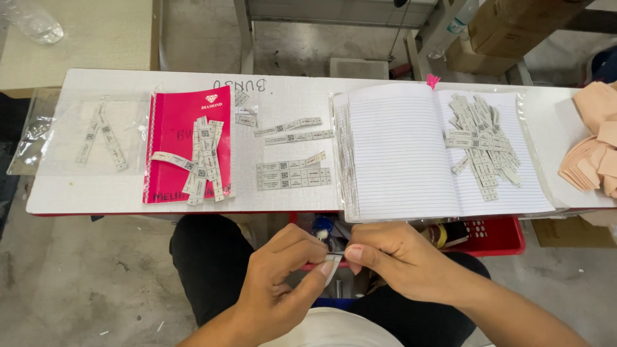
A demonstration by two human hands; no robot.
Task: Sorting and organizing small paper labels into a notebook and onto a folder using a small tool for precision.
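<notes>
My left hand (283, 273) and my right hand (392, 254) meet below the table's front edge, over my lap. Between their fingertips they pinch a small white paper label strip (332, 262), each hand gripping one end. An open lined notebook (411, 154) lies just above the hands on the white table (128, 193). A heap of several similar label strips (481, 141) rests on its right page. More strips (292, 175) lie in neat rows at the table's middle.
A pink closed notebook (173, 128) at the left carries several strips (202, 160). A clear plastic bag (90, 135) with strips lies far left. Beige fabric pieces (594, 141) pile at the right edge. A red crate (495, 234) sits under the table.
</notes>
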